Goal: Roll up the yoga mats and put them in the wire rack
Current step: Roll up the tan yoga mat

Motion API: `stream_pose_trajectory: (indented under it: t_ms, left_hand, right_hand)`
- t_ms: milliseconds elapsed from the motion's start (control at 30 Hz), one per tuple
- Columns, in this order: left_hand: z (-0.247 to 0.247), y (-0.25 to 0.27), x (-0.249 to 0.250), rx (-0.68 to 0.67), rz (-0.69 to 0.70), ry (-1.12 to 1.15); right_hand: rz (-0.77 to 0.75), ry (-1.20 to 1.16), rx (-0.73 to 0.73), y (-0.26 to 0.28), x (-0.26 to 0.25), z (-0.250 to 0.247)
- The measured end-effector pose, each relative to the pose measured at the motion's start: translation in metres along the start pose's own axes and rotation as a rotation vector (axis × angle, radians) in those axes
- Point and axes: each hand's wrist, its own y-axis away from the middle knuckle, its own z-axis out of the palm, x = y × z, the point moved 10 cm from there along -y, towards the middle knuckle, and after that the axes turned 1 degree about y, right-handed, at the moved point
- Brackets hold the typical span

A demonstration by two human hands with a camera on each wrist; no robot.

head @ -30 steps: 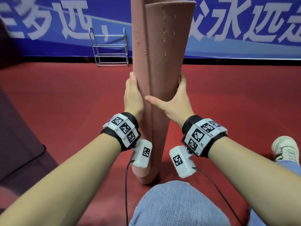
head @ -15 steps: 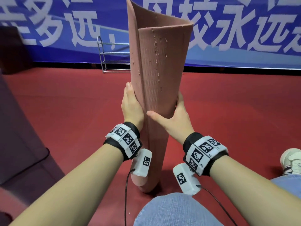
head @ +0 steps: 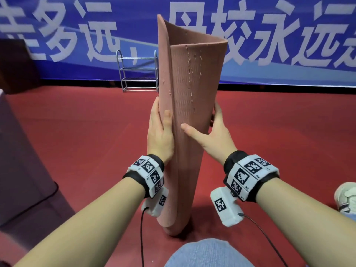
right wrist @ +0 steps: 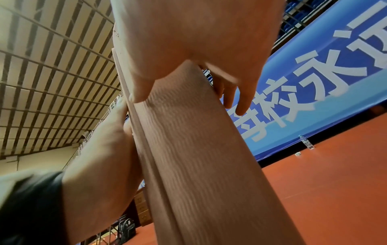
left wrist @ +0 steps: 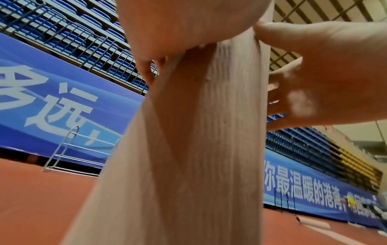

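Pink yoga mat (head: 192, 89), loosely rolled, stands on end well short of the wire rack (head: 137, 71); left hand (head: 159, 137) and right hand (head: 215, 139) clasp it, left thumb newly wrapped forward, probably tightening the flared roll

Forearms outstretched, left hand (head: 159, 137) and right hand (head: 215, 138) gripping mat (head: 194, 83) sides

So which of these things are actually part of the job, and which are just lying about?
Part of the job: pink ribbed foam yoga mat, rolled, upright; left hand and right hand gripping it; silver wire rack.
Lying about: clear plastic water bottle; blue banner with white lettering.
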Motion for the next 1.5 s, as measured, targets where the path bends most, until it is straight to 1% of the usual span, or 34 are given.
stream_pose_trajectory:
  t_ms: [33, 100, 167, 233, 300, 400, 500, 600, 700, 800, 900, 1000, 1067, 1133, 1200, 1267, 1333, 1433, 1500]
  left_hand:
    - [-0.002, 0.001, -0.004, -0.013, -0.014, -0.008]
    - [-0.007, 0.000, 0.000, -0.015, -0.011, 0.018]
    - [-0.008, -0.009, 0.021, 0.006, 0.040, 0.073]
    - [-0.004, -0.024, 0.040, 0.017, 0.054, 0.116]
    - [-0.001, -0.033, 0.049, 0.039, 0.049, 0.132]
    - [0.001, -0.030, 0.046, 0.052, 0.092, 0.060]
    - [-0.003, -0.026, 0.038, 0.092, 0.139, -0.004]
    - [-0.005, -0.017, 0.031, 0.095, 0.143, -0.016]
    - [-0.003, 0.004, 0.010, 0.037, 0.120, -0.032]
    - [-0.005, 0.017, -0.003, 0.002, 0.102, -0.048]
    - [-0.011, 0.012, -0.005, 0.012, 0.080, -0.005]
    - [-0.011, 0.009, -0.009, 0.028, 0.015, 0.020]
    - [-0.008, 0.013, -0.009, 0.035, 0.010, -0.010]
    - [-0.006, 0.020, -0.013, 0.040, 0.031, -0.036]
    - [-0.005, 0.033, -0.029, 0.029, 0.036, -0.077]
    - [-0.005, 0.053, -0.053, 0.003, 0.024, -0.122]
    - [-0.008, 0.070, -0.072, -0.023, -0.004, -0.141]
    - [-0.012, 0.071, -0.085, -0.079, -0.101, -0.085]
    - [-0.016, 0.061, -0.079, -0.073, -0.117, -0.034]
  right_hand:
    - [-0.011, 0.020, -0.002, -0.001, -0.003, -0.002]
    - [-0.072, 0.049, 0.042, -0.007, -0.021, -0.014]
    - [-0.182, 0.053, 0.111, -0.017, -0.055, -0.029]
    - [-0.265, 0.075, 0.167, -0.028, -0.092, -0.043]
    - [-0.278, 0.094, 0.185, -0.041, -0.119, -0.050]
    - [-0.270, 0.139, 0.206, -0.057, -0.135, -0.053]
    - [-0.304, 0.173, 0.207, -0.059, -0.133, -0.045]
    - [-0.329, 0.199, 0.227, -0.052, -0.124, -0.039]
    - [-0.318, 0.290, 0.208, -0.045, -0.113, -0.038]
    - [-0.391, 0.381, 0.175, -0.035, -0.117, -0.035]
    - [-0.442, 0.364, 0.157, -0.034, -0.130, -0.034]
    - [-0.465, 0.355, 0.106, -0.035, -0.134, -0.026]
    - [-0.482, 0.344, 0.130, -0.033, -0.132, -0.023]
    - [-0.462, 0.308, 0.165, -0.031, -0.123, -0.021]
    - [-0.425, 0.283, 0.170, -0.029, -0.106, -0.018]
    - [-0.396, 0.291, 0.131, -0.024, -0.086, -0.011]
    - [-0.387, 0.357, 0.073, -0.019, -0.075, -0.005]
    - [-0.464, 0.515, 0.054, -0.018, -0.091, -0.006]
    - [-0.518, 0.541, 0.025, -0.019, -0.107, -0.006]
